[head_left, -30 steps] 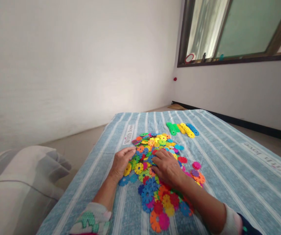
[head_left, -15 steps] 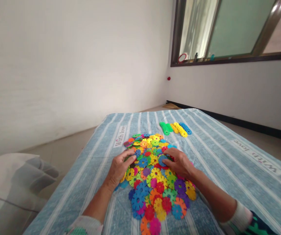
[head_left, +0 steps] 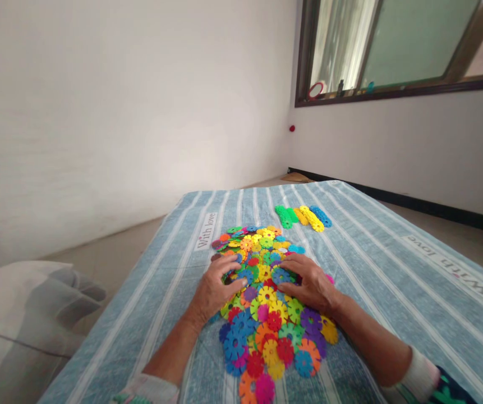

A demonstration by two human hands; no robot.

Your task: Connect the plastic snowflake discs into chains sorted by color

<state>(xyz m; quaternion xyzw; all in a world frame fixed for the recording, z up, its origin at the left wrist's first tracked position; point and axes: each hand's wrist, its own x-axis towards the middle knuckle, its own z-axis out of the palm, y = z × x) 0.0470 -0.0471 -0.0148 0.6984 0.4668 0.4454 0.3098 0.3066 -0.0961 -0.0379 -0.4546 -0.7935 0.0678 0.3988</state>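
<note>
A spread pile of colourful notched plastic discs [head_left: 275, 320], shaped like snowflakes or flowers, lies on the striped cloth. My left hand [head_left: 221, 283] rests over its left side, thumb and fingers apart around a blue disc [head_left: 246, 274]. Over the right side, my right hand [head_left: 311, 280] is likewise open, its thumb and fingertips on either side of another blue disc [head_left: 280, 275]. Both hands touch the pile, and the discs under the palms are hidden.
Beyond the pile lie stacked rows of discs: green [head_left: 285, 216], yellow [head_left: 312, 219] and blue [head_left: 321, 216]. A blue-and-white striped cloth [head_left: 392, 292] covers the bed-like surface. Whitish sheer fabric [head_left: 26, 314] stands at the left, and a window [head_left: 413, 45] is set in the right wall.
My left hand has moved a little right over the pile, its thumb now beside the blue disc. My right thumb has shifted slightly lower. The view has tilted slightly.
</note>
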